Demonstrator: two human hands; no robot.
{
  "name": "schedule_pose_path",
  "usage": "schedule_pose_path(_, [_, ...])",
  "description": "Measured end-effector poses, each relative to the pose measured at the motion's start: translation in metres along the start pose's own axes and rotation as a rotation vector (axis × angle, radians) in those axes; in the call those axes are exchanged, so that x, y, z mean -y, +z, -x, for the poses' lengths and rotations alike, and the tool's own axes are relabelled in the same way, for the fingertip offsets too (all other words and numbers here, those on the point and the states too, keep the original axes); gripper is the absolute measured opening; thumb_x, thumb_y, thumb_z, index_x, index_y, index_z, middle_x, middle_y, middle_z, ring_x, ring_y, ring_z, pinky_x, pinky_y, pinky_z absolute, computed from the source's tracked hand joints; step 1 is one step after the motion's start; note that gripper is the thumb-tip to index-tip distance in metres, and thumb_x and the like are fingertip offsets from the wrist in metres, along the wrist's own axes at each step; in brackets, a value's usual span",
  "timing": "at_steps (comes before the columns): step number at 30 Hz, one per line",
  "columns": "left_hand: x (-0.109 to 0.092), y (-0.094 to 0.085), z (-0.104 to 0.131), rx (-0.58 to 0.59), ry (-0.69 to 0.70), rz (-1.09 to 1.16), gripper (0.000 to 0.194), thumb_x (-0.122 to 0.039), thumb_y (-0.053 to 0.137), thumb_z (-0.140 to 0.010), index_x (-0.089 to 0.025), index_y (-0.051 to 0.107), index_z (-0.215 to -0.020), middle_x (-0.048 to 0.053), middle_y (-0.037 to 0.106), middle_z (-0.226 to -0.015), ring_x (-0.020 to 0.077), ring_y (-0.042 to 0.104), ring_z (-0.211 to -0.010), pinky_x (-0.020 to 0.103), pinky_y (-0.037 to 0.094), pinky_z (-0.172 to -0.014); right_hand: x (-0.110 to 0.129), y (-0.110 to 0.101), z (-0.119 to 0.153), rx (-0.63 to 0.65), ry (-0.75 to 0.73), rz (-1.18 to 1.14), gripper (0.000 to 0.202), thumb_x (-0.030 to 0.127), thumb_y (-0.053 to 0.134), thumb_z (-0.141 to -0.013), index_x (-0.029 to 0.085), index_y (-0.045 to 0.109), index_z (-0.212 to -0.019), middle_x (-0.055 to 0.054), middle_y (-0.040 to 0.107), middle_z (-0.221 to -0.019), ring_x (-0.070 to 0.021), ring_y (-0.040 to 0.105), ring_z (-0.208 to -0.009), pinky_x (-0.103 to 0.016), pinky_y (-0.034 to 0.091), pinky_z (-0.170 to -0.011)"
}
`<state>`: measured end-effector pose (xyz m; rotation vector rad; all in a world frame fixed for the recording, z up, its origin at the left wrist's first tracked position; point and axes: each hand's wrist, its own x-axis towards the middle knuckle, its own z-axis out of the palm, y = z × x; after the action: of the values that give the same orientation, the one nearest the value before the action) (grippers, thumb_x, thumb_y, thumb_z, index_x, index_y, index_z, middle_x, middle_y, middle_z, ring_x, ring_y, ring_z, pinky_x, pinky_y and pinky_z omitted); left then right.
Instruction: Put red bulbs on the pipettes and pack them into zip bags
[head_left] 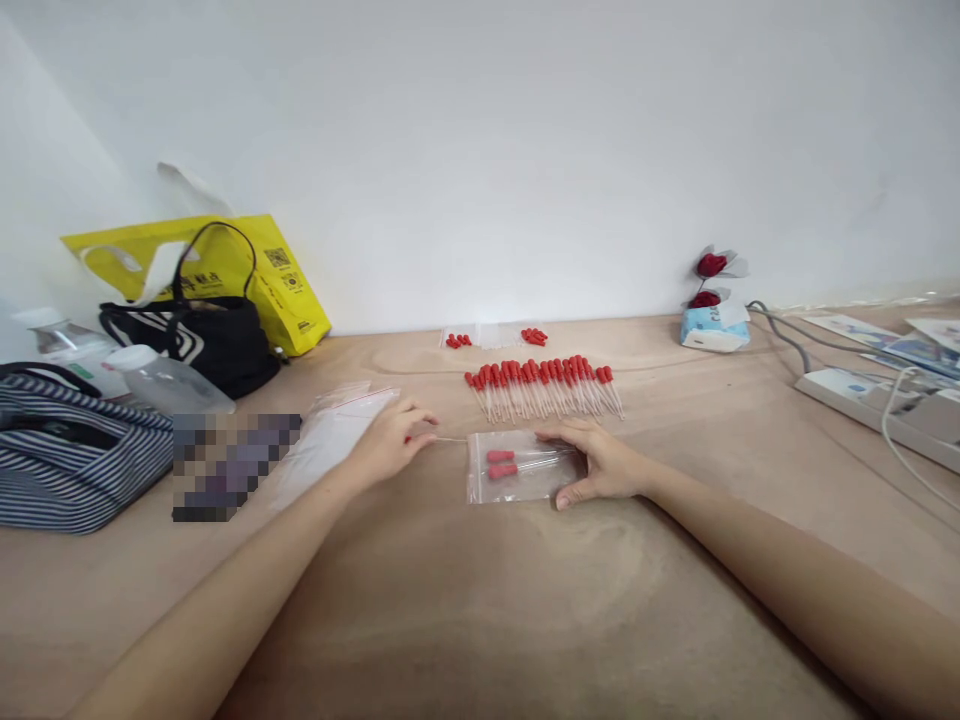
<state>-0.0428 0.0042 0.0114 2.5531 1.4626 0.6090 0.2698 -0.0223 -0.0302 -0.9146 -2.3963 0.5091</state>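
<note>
A clear zip-lock bag point(480, 488) lies flat on the wooden table in front of me, with its zip end to the left. Inside it are two glass droppers point(504, 470) with red rubber bulbs. My right hand point(604, 462) holds the bag's right end, thumb at the near edge and fingers at the far edge. To the left, my left hand point(391, 440) pinches another dropper point(451, 440) by its red bulb, mostly hidden by the fingers. Its thin glass tip points right, to the bag's zip end. Beyond the bag lies a row of several red-bulbed droppers point(540, 385).
Clear plastic bags point(319, 440) lie beside my left forearm. Filled bags point(480, 337) rest near the wall. At left are a striped pouch point(82, 460), bottles, a black bag point(202, 345) and a yellow bag point(292, 290). A tissue pack point(712, 328) and power strip point(885, 405) lie right.
</note>
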Motion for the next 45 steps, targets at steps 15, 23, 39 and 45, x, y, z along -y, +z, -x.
schedule_pose_path(15, [0.008, -0.045, 0.015, 0.187, -0.064, -0.172, 0.017, -0.033, 0.047, -0.074, -0.019, 0.054, -0.070, 0.001, 0.059, -0.073, 0.0162, 0.052, -0.069, 0.026, 0.037, -0.064, -0.003, 0.002, 0.001, -0.003, 0.010, 0.005, 0.079, 0.057, 0.068, -0.053, 0.021, 0.045, -0.119, -0.010, 0.052, -0.117, -0.0252, 0.048, -0.105, -0.042, 0.035, -0.089])
schedule_pose_path(23, [0.003, -0.034, 0.019, 0.258, -0.042, -0.174, 0.016, -0.031, 0.046, -0.075, -0.018, 0.057, -0.074, 0.002, 0.060, -0.077, 0.0167, 0.053, -0.073, 0.026, 0.037, -0.065, -0.003, 0.002, 0.001, 0.004, 0.023, 0.003, 0.078, 0.058, 0.067, -0.053, 0.022, 0.046, -0.119, -0.010, 0.053, -0.115, -0.0256, 0.048, -0.104, -0.043, 0.036, -0.088])
schedule_pose_path(39, [-0.008, -0.019, 0.019, 0.257, -0.030, -0.063, 0.017, -0.032, 0.049, -0.075, -0.019, 0.060, -0.074, 0.001, 0.061, -0.075, 0.0149, 0.054, -0.070, 0.025, 0.038, -0.064, -0.001, 0.001, 0.000, -0.004, 0.011, 0.010, 0.078, 0.058, 0.067, -0.053, 0.021, 0.046, -0.119, -0.010, 0.052, -0.118, -0.0256, 0.048, -0.105, -0.042, 0.035, -0.089])
schedule_pose_path(45, [-0.034, 0.007, 0.018, 0.161, -0.038, 0.117, 0.018, -0.034, 0.050, -0.076, -0.019, 0.061, -0.074, 0.001, 0.060, -0.073, 0.0141, 0.054, -0.066, 0.025, 0.042, -0.062, 0.001, 0.001, -0.001, 0.011, 0.022, 0.016, 0.077, 0.058, 0.067, -0.054, 0.020, 0.046, -0.118, -0.010, 0.054, -0.112, -0.0251, 0.050, -0.101, -0.042, 0.037, -0.086])
